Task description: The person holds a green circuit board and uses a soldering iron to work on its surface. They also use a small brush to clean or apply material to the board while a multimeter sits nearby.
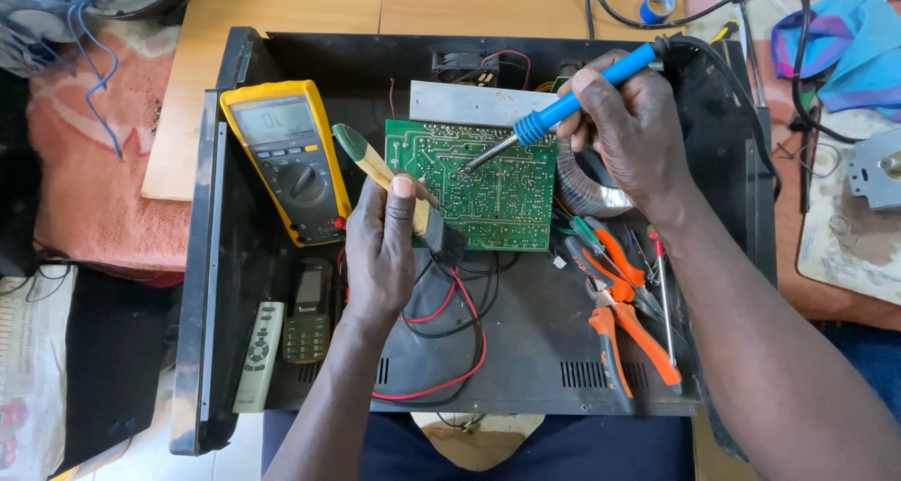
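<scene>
Right hand (pixel 631 129) fingers clamped on blue soldering iron (pixel 563 108), shaft slanting down-left, tip touching green circuit board (pixel 483 185); left hand (pixel 380 246) fingers gripping brush (pixel 399 192) just left of it

- Bright, even daylight covers my bench; no hard shadows anywhere.
- Soft shade sits under my left hand (pixel 380 246) on the black chassis (pixel 526 350).
- Mild glare on the aluminium heatsink (pixel 469 103) at twelve o'clock.
- Focus stays sharp centrally; edges bend slightly.

A pale wooden counter (pixel 310 2) in even daylight, a pink towel (pixel 94 162) draped at its left, white floor tiles (pixel 160 458) below
</scene>
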